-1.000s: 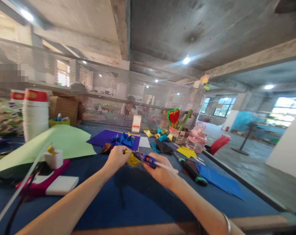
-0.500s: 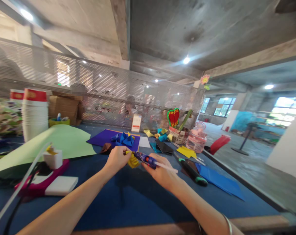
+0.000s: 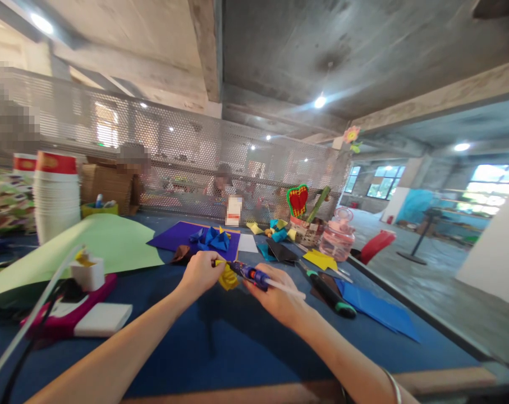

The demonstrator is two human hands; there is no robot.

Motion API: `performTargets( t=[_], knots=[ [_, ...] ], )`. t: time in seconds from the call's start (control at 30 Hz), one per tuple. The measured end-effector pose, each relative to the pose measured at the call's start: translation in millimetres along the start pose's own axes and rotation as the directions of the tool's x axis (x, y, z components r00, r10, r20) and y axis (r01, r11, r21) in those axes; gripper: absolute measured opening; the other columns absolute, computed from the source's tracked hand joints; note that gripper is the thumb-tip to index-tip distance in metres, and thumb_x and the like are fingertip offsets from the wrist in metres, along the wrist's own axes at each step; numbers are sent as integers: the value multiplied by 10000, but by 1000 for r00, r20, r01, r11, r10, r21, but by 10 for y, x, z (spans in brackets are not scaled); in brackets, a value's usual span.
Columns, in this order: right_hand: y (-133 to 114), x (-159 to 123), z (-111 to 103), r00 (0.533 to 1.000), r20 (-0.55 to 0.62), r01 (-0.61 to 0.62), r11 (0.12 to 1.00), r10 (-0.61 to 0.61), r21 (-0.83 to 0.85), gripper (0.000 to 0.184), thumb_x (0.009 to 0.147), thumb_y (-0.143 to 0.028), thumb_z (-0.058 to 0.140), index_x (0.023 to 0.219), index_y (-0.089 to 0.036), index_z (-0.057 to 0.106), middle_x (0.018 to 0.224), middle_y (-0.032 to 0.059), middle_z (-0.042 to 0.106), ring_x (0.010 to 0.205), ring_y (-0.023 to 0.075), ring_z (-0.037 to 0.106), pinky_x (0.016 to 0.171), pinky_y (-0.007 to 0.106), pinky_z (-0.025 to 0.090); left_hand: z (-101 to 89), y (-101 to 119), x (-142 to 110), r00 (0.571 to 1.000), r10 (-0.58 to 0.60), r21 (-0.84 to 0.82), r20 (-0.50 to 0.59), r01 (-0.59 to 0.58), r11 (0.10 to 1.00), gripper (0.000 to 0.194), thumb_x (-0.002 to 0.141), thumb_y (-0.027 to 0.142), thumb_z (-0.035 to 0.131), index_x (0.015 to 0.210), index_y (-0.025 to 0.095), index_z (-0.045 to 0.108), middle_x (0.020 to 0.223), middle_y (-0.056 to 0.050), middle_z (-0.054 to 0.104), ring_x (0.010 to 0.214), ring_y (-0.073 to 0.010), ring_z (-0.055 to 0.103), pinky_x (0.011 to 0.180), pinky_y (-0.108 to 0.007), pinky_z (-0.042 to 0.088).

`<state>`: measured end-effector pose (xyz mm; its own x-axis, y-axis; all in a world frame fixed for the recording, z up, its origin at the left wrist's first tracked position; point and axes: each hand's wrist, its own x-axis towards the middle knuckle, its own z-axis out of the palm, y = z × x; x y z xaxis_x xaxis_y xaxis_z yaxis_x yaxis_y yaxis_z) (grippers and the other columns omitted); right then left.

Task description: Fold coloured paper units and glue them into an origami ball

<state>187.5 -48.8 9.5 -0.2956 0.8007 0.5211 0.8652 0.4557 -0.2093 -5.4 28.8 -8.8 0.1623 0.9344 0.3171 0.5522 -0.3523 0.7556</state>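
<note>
Yellow piece (image 3: pixel 228 279), ruffled (details blurred), pinched by left hand (image 3: pixel 202 274); right hand (image 3: pixel 278 293) grips purple-blue glue gun (image 3: pixel 259 278).

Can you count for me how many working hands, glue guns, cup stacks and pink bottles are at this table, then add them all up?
Working hands: 2 (left hand and right hand)
Glue gun: 1
Cup stacks: 2, the back one mostly hidden
Pink bottle: 1
Total: 6
</note>
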Motion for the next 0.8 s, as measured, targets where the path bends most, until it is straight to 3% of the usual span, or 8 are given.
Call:
performTargets(
  t=[0.8],
  knots=[
    [21, -32, -26, 1000, 0, -23, 999, 23, -34, 213, 884, -351, 560, 727, -209, 541, 707, -15, 601, 636, 129, 533, 587, 235, 349, 4, -2, -1, 998, 59, -26, 22, -58, 998, 245, 706, 298, 519, 749, 157, 714, 713, -48, 722, 681, -189, 655, 601, -240, 452]
  ],
)
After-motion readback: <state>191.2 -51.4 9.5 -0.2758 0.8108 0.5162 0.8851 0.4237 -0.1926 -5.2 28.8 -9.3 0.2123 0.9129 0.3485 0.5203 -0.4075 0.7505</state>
